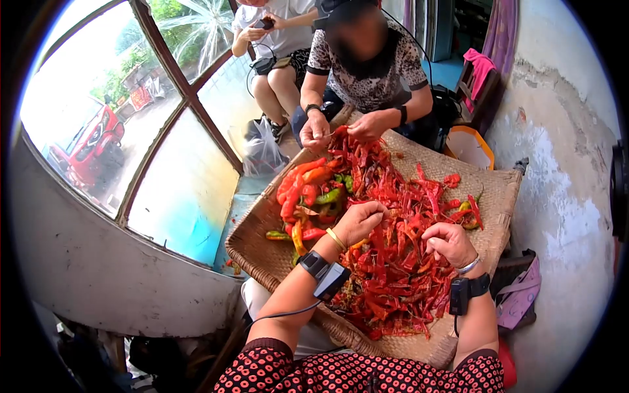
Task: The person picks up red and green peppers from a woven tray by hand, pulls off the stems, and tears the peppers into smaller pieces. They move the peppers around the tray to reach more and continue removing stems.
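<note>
A wide woven basket tray [488, 177] lies in front of me, heaped with dried red chili peppers [386, 288]. Over the middle of the heap, my left hand [359, 223] is closed with its fingertips pinched together. My right hand [452, 243] hovers at the right side of the pile, fingers curled in and thumb against them. What either pinch holds, if anything, I cannot make out. Larger fresh peppers [298, 187], red and orange with some green, are piled at the tray's left. A few green and red peppers [468, 216] lie right of the heap.
Across the tray, a co-worker's hands [341, 131] work at the heap's far end. Another seated person [278, 59] holds a small dark device. A plastic bag [263, 147] sits by the window; a rough wall [557, 164] stands at right, with a pink bag [517, 295] below.
</note>
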Demonstrator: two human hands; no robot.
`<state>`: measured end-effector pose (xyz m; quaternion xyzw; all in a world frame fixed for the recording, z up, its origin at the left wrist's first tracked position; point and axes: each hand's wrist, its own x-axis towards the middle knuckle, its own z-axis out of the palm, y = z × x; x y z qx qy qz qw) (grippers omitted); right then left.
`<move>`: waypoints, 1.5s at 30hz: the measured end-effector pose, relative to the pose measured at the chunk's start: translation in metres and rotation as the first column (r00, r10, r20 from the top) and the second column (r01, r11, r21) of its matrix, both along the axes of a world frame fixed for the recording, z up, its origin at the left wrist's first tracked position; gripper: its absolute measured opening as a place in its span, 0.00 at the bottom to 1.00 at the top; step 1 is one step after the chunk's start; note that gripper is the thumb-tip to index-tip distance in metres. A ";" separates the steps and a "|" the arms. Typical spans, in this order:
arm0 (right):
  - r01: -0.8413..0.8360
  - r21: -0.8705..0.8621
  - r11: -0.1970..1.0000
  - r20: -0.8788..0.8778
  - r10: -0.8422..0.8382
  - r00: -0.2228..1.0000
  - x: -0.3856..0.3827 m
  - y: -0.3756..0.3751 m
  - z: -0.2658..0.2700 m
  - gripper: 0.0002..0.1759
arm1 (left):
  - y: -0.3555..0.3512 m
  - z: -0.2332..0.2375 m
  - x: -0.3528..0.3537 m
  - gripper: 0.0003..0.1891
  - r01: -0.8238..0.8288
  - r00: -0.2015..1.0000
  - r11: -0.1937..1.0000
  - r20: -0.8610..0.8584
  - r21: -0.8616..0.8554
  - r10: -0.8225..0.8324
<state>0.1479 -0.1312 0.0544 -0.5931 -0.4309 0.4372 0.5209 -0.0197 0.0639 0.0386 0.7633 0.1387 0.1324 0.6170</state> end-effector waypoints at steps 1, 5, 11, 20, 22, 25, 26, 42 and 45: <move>0.075 0.028 0.997 0.053 -0.076 0.996 0.000 0.002 -0.002 0.09 | 0.000 -0.002 0.001 0.09 -0.037 0.999 0.999 0.008 -0.019 0.037; 0.177 0.136 0.975 0.238 -0.206 0.949 0.003 0.012 -0.013 0.12 | 0.000 -0.005 0.009 0.11 -0.148 0.978 0.986 0.162 0.071 0.135; 0.202 0.276 0.940 0.824 -0.339 0.454 0.001 0.022 -0.020 0.23 | 0.002 -0.020 0.018 0.19 -0.334 0.941 0.724 0.259 0.604 0.218; -0.142 -0.374 0.916 0.805 0.397 0.440 -0.039 0.024 -0.043 0.22 | -0.023 -0.037 0.010 0.16 0.350 0.856 0.564 -0.500 0.748 0.131; -0.127 -0.452 0.883 0.806 0.465 0.366 -0.044 0.023 -0.046 0.22 | -0.024 -0.038 0.010 0.17 0.360 0.849 0.588 -0.516 0.724 0.115; -0.115 -0.493 0.863 0.787 0.498 0.363 -0.047 0.021 -0.036 0.23 | -0.024 -0.035 0.006 0.17 0.367 0.849 0.580 -0.517 0.727 0.111; -0.116 -0.494 0.862 0.788 0.500 0.360 -0.047 0.021 -0.034 0.23 | -0.023 -0.032 0.005 0.17 0.395 0.843 0.581 -0.532 0.712 0.078; -0.009 -0.144 0.990 0.783 0.119 0.610 -0.015 0.015 -0.032 0.08 | -0.024 -0.038 0.004 0.16 0.403 0.880 0.697 -0.461 0.593 -0.117; 0.135 0.008 0.991 0.653 -0.107 0.750 -0.010 0.014 -0.030 0.06 | -0.020 -0.040 0.004 0.16 0.441 0.885 0.741 -0.384 0.507 -0.264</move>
